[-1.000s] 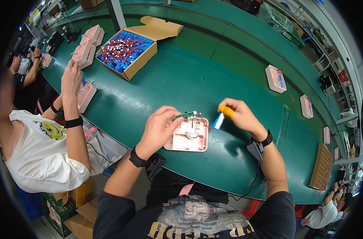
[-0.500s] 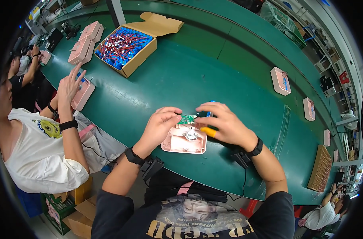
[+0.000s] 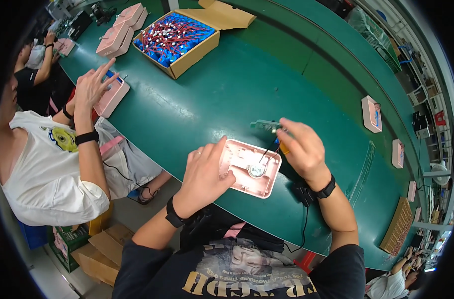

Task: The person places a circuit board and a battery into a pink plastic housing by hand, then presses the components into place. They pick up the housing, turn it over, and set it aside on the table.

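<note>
A shallow pink plastic case lies on the bench before me, tilted a little to the right. Inside it sits a round silvery part, joined to thin dark and red wires that rise out of the case. My left hand grips the case's left edge, thumb on the inner side. Beyond the case's far right corner, my right hand pinches the end of a small green circuit board, held above the bench. Something yellow-orange shows beneath the right fingers, with a bit of blue beside it; both are mostly hidden.
An open carton of blue cells with red wires stands at the far left, near stacked pink cases. A co-worker works on another case at left. More pink cases and a brown gridded tray lie along the right.
The circuit board has gone from between both hands to my right hand, up and rightward. My left hand has let go of it and taken the case's edge. The case now appears tilted.
</note>
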`<state>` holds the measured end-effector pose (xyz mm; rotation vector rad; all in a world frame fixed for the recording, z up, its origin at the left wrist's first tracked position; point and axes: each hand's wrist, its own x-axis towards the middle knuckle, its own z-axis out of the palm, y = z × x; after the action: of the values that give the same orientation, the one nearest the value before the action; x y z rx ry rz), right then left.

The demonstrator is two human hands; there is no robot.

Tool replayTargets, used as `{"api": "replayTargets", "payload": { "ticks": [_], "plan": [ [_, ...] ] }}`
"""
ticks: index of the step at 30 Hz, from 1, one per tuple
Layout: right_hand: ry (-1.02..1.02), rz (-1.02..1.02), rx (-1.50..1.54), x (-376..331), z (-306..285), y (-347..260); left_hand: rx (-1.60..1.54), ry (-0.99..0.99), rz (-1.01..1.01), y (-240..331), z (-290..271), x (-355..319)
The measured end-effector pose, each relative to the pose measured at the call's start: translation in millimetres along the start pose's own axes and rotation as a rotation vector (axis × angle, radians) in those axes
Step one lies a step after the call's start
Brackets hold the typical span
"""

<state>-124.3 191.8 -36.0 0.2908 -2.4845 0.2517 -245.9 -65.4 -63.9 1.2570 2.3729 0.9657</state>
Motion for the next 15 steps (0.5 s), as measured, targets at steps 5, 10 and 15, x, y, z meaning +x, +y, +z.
{"api": "replayTargets", "payload": {
  "ticks": [5,10,15],
  "plan": [
    [-0.108,0.301,0.343,5,2,-1,-0.109,0.045,0.148,-13,14,10],
    [-0.332,0.283,0.462,15,1,-15,-0.364,0.088,0.127,-13,24,18],
    [-0.320,0.162,0.260,21,2,-22,-0.452,0.057,0.117,-11,18,27]
  ]
}}
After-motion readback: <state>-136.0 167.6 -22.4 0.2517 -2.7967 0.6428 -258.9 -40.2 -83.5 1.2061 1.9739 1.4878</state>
